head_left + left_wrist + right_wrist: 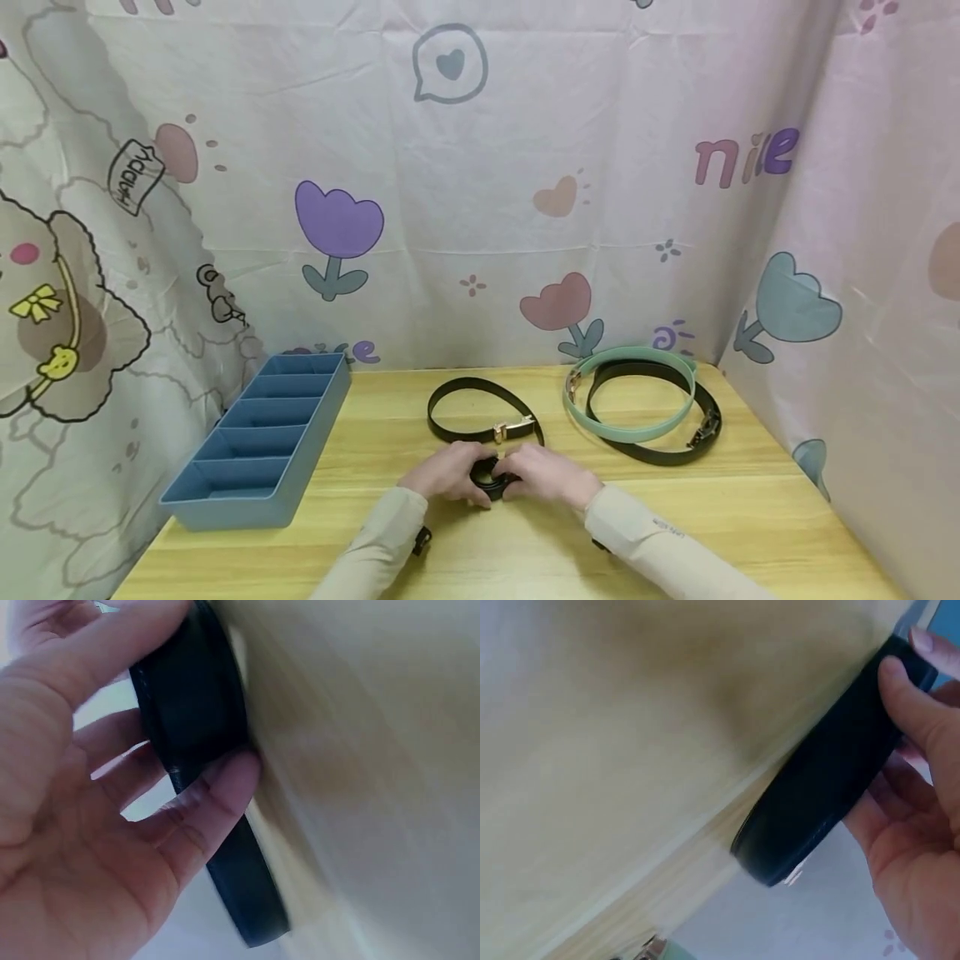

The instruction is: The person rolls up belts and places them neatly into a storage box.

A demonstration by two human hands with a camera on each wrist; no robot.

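A small coil of black belt (pixel 491 488) is on the table near its middle, with both hands around it. My left hand (pixel 452 472) grips the coil from the left; in the left wrist view its thumb and fingers pinch the black strap (pixel 196 694). From the other side my right hand (pixel 551 477) holds it, thumb and fingers on the dark band (pixel 821 769) in the right wrist view. Just behind the hands lies a looped black belt (pixel 444 435) with a gold buckle (pixel 513 429). Fingers hide parts of the coil.
A blue-grey tray (pixel 313 454) with several compartments stands at the left. At the back right, a mint green belt (pixel 633 435) lies partly over a black belt (pixel 667 457). A patterned curtain (pixel 450 208) hangs behind the wooden table (pixel 757 508).
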